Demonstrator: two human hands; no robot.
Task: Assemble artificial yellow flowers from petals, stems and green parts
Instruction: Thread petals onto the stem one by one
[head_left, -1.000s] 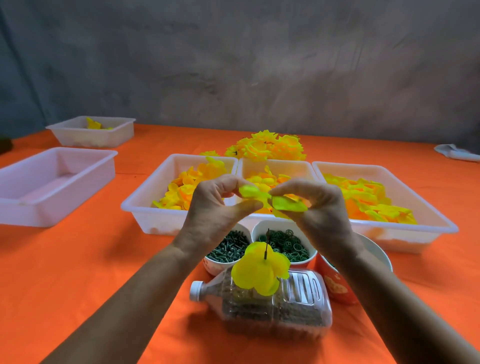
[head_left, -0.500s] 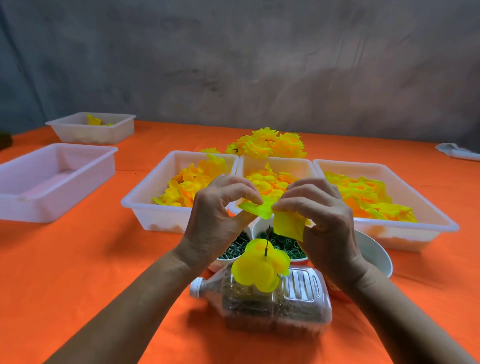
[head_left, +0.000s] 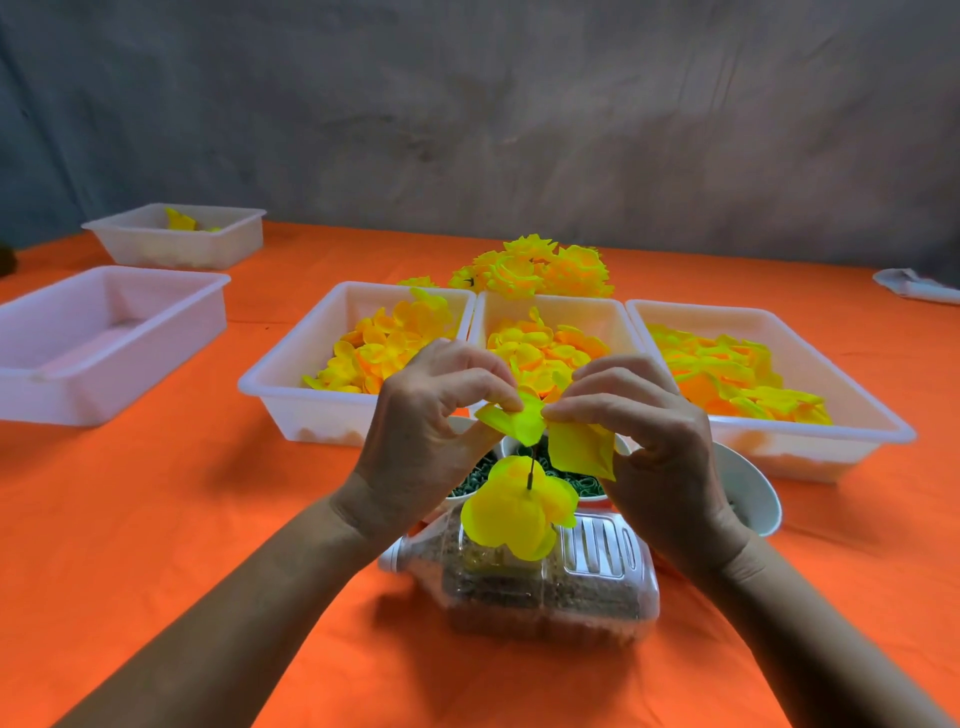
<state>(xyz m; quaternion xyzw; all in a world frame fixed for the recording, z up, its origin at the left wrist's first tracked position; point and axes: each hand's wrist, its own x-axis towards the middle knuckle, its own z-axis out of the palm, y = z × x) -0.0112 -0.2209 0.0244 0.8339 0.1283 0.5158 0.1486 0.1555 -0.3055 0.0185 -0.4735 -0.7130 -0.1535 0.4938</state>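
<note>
My left hand and my right hand meet above the bowls, and both pinch a yellow petal piece. Its left lobe lies flat under my left fingertips. Its right lobe hangs down from my right fingertips. Just below stands a thin dark stem with a yellow petal layer threaded on it. The stem is stuck upright in a clear plastic bottle lying on its side. The held petal piece sits over the stem's tip; whether they touch is unclear.
Three white trays of yellow petals stand in a row behind my hands. Finished yellow flowers are piled beyond them. Bowls of green parts sit under my hands, a white bowl at the right. Two more trays stand at the left.
My hands have lowered the petal piece towards the stem tip. One lobe, flat a second ago, now hangs down from my right fingers.
</note>
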